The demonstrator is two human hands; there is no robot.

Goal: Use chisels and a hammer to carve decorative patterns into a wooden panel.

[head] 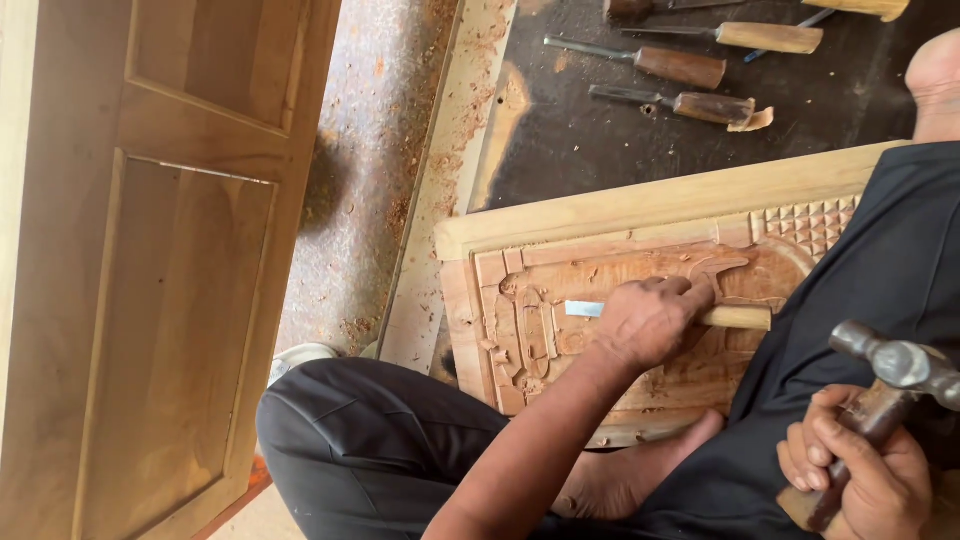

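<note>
Lower right of the frame: a hammer (893,372) is gripped in the closed right hand (858,470), held well apart from the chisel. Mid-frame: the left hand (650,322) is wrapped around the chisel (668,314), its blade laid on the carved panel (640,300). A glancing blow could hit fingers; a slipped blade could gouge the relief. Spare chisels (690,85) are seen at upper right.

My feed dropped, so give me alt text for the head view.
The left hand holds a chisel flat on a carved wood panel across the person's lap, and the right hand grips a hammer raised beside it. More chisels lie on the dark floor beyond, and a wooden door stands at left.
</note>
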